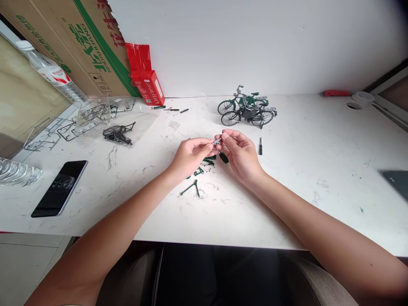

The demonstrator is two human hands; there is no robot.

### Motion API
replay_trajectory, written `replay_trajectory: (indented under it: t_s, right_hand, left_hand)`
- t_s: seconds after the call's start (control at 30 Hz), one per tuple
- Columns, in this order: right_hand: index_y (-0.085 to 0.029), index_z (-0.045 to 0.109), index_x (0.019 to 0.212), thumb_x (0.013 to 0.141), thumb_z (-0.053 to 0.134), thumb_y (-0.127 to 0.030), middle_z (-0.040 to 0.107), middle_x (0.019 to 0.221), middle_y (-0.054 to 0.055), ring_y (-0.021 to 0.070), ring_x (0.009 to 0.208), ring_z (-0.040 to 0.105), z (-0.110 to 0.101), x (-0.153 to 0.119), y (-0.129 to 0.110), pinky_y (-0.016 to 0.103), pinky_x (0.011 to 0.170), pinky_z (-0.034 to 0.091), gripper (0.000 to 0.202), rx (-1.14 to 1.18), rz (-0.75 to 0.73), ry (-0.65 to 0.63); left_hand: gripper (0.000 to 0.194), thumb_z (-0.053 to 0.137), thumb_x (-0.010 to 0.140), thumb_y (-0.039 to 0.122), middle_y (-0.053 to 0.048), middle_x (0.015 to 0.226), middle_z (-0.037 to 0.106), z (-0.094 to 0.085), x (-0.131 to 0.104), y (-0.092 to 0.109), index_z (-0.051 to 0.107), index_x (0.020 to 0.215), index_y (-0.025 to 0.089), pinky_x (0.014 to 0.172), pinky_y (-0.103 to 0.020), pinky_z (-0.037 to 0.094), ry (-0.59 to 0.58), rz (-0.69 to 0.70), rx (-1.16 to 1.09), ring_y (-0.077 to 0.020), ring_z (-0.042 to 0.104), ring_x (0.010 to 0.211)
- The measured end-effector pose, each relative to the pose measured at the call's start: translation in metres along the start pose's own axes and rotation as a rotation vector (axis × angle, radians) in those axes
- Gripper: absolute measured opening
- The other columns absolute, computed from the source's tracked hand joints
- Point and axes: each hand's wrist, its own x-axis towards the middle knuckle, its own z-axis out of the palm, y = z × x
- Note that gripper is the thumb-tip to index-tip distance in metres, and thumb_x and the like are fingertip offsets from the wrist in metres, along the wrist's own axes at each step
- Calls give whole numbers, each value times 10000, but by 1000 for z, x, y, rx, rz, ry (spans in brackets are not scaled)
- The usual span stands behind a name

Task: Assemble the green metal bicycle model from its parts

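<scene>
My left hand and my right hand meet over the middle of the table, fingertips pinched on a small silver part between them. Its exact kind is too small to make out. Under and beside my hands lie dark green model bicycle parts, among them a Y-shaped green piece and a smaller green frame piece. A dark green oval part rests just by my right hand. Some of these pieces are partly hidden by my fingers.
Two model bicycles, one green and one black, stand behind my hands. A small screwdriver lies to the right. On the left are a phone, bagged black bicycle parts, a red box and a plastic bottle.
</scene>
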Motion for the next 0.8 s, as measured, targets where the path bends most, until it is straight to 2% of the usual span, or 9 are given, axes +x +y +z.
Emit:
replay_trajectory:
  t_s: [0.37, 0.53, 0.8]
  right_hand:
    - [-269, 765, 1005, 785, 990, -455, 818, 1012, 4, 155, 912, 731, 0, 1, 2, 360, 978, 637, 365, 25, -22, 8]
    - [-266, 760, 1021, 806, 976, -438, 823, 1045, 14, 153, 914, 729, -1, 1, 2, 370, 997, 629, 350, 13, -21, -1]
    - [-270, 738, 1019, 799, 975, -433, 818, 1032, 12, 155, 881, 714, 1, 0, 3, 359, 926, 634, 363, 26, -45, -18]
  left_hand:
    - [376, 932, 854, 365, -138, 1149, 857, -1, 2, -4, 854, 1128, 121, 1118, -506, 623, 25, 41, -1, -276, 825, 1073]
    - [335, 934, 834, 337, -126, 1130, 863, -3, 3, -5, 874, 1096, 138, 1125, -508, 612, 41, 32, -49, -275, 831, 1052]
    - [270, 915, 832, 306, -126, 1118, 862, -5, 5, -9, 893, 1055, 155, 1148, -516, 573, 29, 22, -118, -284, 826, 1061]
